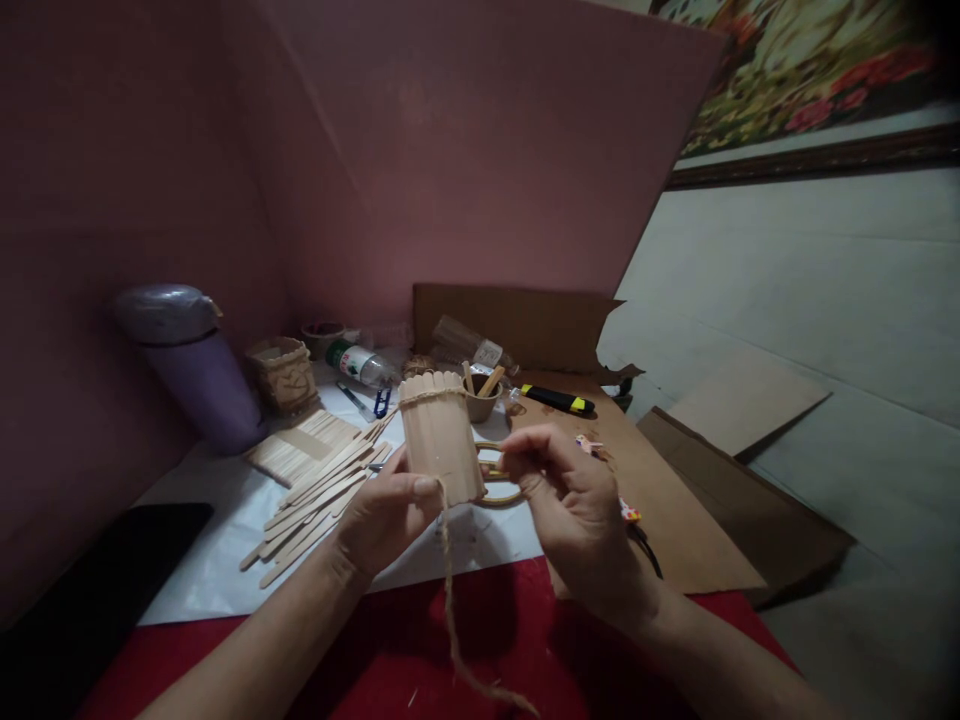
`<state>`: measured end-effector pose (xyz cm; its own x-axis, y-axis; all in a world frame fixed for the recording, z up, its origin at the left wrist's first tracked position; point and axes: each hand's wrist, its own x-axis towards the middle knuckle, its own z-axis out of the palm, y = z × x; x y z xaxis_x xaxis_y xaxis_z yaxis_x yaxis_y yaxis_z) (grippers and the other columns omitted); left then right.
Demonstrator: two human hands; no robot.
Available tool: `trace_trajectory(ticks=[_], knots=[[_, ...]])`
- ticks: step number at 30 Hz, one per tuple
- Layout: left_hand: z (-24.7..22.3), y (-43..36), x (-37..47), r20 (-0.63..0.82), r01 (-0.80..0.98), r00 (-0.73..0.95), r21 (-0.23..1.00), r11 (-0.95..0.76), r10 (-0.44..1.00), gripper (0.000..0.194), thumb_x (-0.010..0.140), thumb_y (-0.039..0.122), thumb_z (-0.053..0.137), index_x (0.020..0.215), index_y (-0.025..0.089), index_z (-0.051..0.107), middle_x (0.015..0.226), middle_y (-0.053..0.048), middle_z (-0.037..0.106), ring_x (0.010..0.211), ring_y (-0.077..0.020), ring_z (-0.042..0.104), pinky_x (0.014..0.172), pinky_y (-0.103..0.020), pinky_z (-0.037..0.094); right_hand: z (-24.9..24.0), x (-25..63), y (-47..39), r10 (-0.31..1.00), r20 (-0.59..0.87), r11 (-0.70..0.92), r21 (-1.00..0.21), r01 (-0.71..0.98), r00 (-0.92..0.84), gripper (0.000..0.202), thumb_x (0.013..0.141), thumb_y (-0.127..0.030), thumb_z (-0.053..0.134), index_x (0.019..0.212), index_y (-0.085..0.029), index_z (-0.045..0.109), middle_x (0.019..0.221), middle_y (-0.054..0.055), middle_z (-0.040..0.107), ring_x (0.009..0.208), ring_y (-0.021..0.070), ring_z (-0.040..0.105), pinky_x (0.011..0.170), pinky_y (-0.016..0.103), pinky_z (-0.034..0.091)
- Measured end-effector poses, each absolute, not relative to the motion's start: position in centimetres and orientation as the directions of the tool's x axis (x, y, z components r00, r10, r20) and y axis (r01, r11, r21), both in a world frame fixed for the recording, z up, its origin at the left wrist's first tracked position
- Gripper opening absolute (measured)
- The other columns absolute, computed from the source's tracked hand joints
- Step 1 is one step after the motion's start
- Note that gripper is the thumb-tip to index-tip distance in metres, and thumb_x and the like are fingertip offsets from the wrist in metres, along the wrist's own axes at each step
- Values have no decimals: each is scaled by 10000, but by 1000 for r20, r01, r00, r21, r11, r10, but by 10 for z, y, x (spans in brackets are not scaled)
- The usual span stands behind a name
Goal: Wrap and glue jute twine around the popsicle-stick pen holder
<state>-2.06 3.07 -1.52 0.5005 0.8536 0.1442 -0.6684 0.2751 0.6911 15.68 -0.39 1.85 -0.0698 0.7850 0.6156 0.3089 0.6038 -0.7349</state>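
My left hand (395, 508) grips the lower end of a holder made of wooden craft sticks (440, 437), its thumb pressing on a length of twine (450, 590). The loose twine hangs from that thumb over the red cloth. Another strand of twine circles the holder near its top, which leans slightly left. To the right, my right hand (566, 500) is apart from the holder, thumb and index finger pinched together; whatever they hold, if anything, is too small to make out. Behind its fingertips, yellow-handled scissors (501, 500) lie partly hidden.
Loose craft sticks (315, 510) lie left of the holder. Beyond are a purple tumbler (199, 375), plastic bottles (360, 362), a small cup with sticks (482, 405) and a yellow-black cutter (556, 400). Brown cardboard (690, 530) covers the right side.
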Motion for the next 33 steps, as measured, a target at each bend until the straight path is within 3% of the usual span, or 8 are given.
trace_trajectory(ticks=[5, 10, 14, 21, 25, 29, 31, 33], knots=[[-13, 35, -27, 167, -717, 525, 615, 328, 835, 717, 663, 136, 613, 1352, 102, 416, 1038, -152, 710, 1006, -326, 655, 908, -462, 494, 33, 183, 16, 666, 713, 558, -671, 488, 218, 96, 892, -217, 518, 948, -212, 595, 740, -1, 554, 625, 138, 518, 534, 261, 398], [-12, 38, -30, 163, -746, 481, 593, 305, 861, 733, 693, 137, 576, 1394, 119, 362, 1031, -144, 707, 1029, -327, 646, 936, -482, 478, 40, 215, 50, 562, 717, 533, -695, 483, 412, 126, 854, -238, 520, 929, -183, 605, 654, -22, 493, 543, 119, 449, 505, 258, 359], [-11, 37, -31, 158, -749, 466, 595, 293, 870, 753, 697, 125, 567, 1414, 131, 337, 1061, -137, 696, 1030, -331, 640, 949, -519, 463, 34, 226, 76, 696, 637, 420, -735, 532, 330, 207, 830, -275, 503, 935, -143, 623, 562, -55, 438, 461, 94, 390, 448, 235, 314], [-10, 38, -31, 164, -732, 485, 614, 296, 859, 722, 701, 125, 568, 1394, 96, 368, 1040, -154, 710, 1025, -317, 646, 943, -496, 473, 31, 231, 120, 791, 579, 328, -674, 661, 197, 151, 756, -237, 580, 789, -144, 695, 579, 19, 645, 537, 152, 606, 539, 264, 448], [-11, 38, -30, 152, -724, 471, 629, 283, 869, 703, 698, 114, 567, 1379, 110, 395, 1046, -141, 709, 1033, -324, 643, 953, -498, 461, 52, 270, 138, 772, 594, 243, -607, 757, 228, 103, 741, -175, 626, 780, -147, 717, 706, 60, 713, 696, 204, 667, 675, 321, 484], [-10, 37, -30, 164, -710, 493, 644, 286, 855, 696, 688, 147, 586, 1362, 105, 418, 1062, -158, 700, 1051, -345, 631, 968, -516, 438, 76, 331, 133, 832, 518, 161, -570, 806, 200, 145, 828, -255, 648, 809, -118, 692, 759, 58, 709, 670, 172, 665, 661, 321, 521], [-10, 36, -29, 170, -710, 498, 644, 287, 850, 695, 688, 148, 585, 1362, 111, 423, 1080, -159, 696, 1074, -352, 618, 976, -528, 426, 78, 351, 121, 865, 478, 149, -531, 834, 150, 255, 919, -349, 555, 961, -121, 663, 938, 58, 687, 764, 149, 664, 717, 319, 543], [-10, 36, -29, 162, -709, 503, 640, 297, 849, 692, 692, 135, 576, 1367, 121, 424, 1083, -154, 699, 1075, -350, 617, 967, -532, 430, 69, 356, 107, 874, 472, 144, -475, 868, 114, 280, 975, -346, 455, 1066, -143, 625, 1085, 63, 630, 911, 164, 637, 790, 341, 527]])
